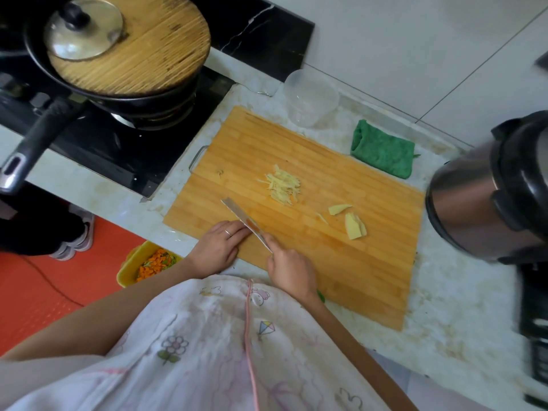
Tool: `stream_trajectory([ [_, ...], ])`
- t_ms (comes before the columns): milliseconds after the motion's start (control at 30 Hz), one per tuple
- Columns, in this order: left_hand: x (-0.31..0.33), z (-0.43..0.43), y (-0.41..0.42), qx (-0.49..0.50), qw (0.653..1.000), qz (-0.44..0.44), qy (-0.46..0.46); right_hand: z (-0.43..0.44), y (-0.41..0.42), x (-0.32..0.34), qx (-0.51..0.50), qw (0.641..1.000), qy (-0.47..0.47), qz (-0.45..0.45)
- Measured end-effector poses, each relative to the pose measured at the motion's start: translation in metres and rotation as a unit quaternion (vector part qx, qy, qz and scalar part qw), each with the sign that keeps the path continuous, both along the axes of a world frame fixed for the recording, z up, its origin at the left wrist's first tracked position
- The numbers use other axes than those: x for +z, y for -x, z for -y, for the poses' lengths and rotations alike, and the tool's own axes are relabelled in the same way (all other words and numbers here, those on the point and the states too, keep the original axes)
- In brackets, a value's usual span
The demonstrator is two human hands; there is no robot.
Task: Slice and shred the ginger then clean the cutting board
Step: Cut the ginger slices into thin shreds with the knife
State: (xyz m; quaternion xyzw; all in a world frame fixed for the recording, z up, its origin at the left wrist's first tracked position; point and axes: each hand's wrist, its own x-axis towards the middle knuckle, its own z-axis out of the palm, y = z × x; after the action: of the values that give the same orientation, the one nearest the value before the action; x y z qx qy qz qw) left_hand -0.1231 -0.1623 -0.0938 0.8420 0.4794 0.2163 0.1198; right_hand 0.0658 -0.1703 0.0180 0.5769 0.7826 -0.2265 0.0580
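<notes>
Because the left hand (219,247) presses flat, closed fingers (234,232) to the knife (246,222) at the cutting board's (326,271) near edge, right hand (289,271) gripping its handle, a slip risks cuts; shredded ginger (283,185) sits mid-board.

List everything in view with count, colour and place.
cutting board: 1, orange-brown, countertop centre
shredded ginger: 1 pile, pale yellow, mid-board
ginger slices: about 3, pale yellow, right of shreds
knife: 1, steel, near board edge
cloth: 1, green, beyond board
container: 1, clear, beyond board
pan: 1, black, stove, far left
cooker: 1, steel and black, right edge
bin: 1, yellow, floor, holding carrot bits
left hand: 1, fingers straight beside the knife
right hand: 1, gripping the knife
</notes>
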Motion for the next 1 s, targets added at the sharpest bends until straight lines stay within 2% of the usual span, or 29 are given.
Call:
stream_trajectory([
  [433, -0.003, 0.000, 0.000, -0.003, 1.000, -0.001, -0.006, 0.003, -0.008, -0.001, 0.007, 1.000, 0.025, 0.013],
  [700, 0.000, 0.000, 0.000, 0.000, 1.000, 0.017, 0.024, -0.009, 0.002, -0.005, -0.010, 1.000, 0.012, 0.003],
  [1000, -0.003, 0.000, 0.002, 0.010, 1.000, 0.020, 0.014, 0.000, -0.008, -0.001, 0.015, 0.999, 0.025, 0.017],
])
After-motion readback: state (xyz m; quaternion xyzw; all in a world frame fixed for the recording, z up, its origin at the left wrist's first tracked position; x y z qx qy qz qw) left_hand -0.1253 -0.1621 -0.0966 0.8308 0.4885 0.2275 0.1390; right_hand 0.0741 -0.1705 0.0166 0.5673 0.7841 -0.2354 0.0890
